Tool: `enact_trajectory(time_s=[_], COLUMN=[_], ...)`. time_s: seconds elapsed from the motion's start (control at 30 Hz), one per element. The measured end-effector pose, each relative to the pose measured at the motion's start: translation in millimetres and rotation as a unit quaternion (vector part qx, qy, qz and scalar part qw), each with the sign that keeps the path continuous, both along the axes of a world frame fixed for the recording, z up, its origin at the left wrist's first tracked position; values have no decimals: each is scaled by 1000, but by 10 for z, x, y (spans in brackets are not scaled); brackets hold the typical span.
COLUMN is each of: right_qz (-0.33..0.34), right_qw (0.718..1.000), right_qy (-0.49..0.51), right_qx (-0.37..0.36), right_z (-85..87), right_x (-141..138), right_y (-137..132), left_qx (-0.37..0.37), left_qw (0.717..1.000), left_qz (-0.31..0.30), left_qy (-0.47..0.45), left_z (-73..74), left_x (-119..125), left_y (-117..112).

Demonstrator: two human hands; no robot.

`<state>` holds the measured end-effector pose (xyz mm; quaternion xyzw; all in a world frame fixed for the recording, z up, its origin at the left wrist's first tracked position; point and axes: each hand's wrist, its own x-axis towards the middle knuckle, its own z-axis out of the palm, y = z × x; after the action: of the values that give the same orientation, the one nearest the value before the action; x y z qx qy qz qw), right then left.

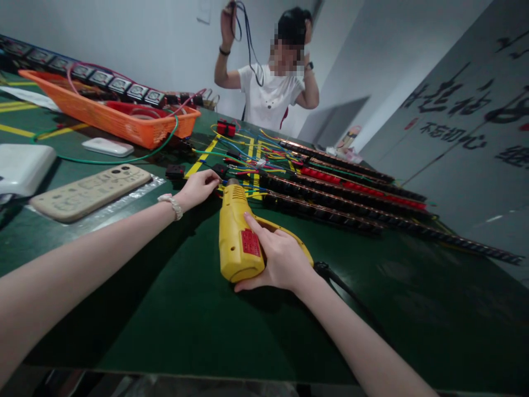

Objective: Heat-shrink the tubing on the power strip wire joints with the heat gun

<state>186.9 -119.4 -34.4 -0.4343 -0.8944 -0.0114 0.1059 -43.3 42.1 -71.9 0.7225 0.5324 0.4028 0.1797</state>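
Note:
My right hand (278, 258) is wrapped round the handle of a yellow heat gun (236, 231) with a red label, its nozzle aimed at a tangle of coloured wires (248, 165). My left hand (199, 187), a bead bracelet on its wrist, reaches to the wires just left of the nozzle; its fingertips pinch at a wire end, too small to name. Long black and red socket strips (351, 201) run from the wires toward the right across the green table (185, 309).
An orange basket (111, 118) with cables stands at the back left, beside a green cable. A beige remote (88, 190), a small white box (107, 146) and a white device (20, 165) lie at left. A person in a white shirt (270, 94) stands across the table holding up a black cord.

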Motion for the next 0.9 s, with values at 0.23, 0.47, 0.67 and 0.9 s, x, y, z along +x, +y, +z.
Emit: enact_trajectory(time_s=[0.23,0.47,0.67,0.9], right_qz=[-2,-145,-178,-65], right_qw=[998,946,912,929], right_qy=[60,230,269,179], right_qx=[-37,-176,-255,-317], right_z=[62,168,187,159], right_x=[-1,-6,-210,-126], right_y=[22,214,525,623], left_qx=[-5,-53,-45,-47], left_qw=[999,997,998,996], left_qz=[-29,-14,-37,-63], left_qy=[38,49,15,-42], left_z=[-52,-18,-35,32], left_x=[-15,-2,-13,-29], left_y=[111,102,99,14])
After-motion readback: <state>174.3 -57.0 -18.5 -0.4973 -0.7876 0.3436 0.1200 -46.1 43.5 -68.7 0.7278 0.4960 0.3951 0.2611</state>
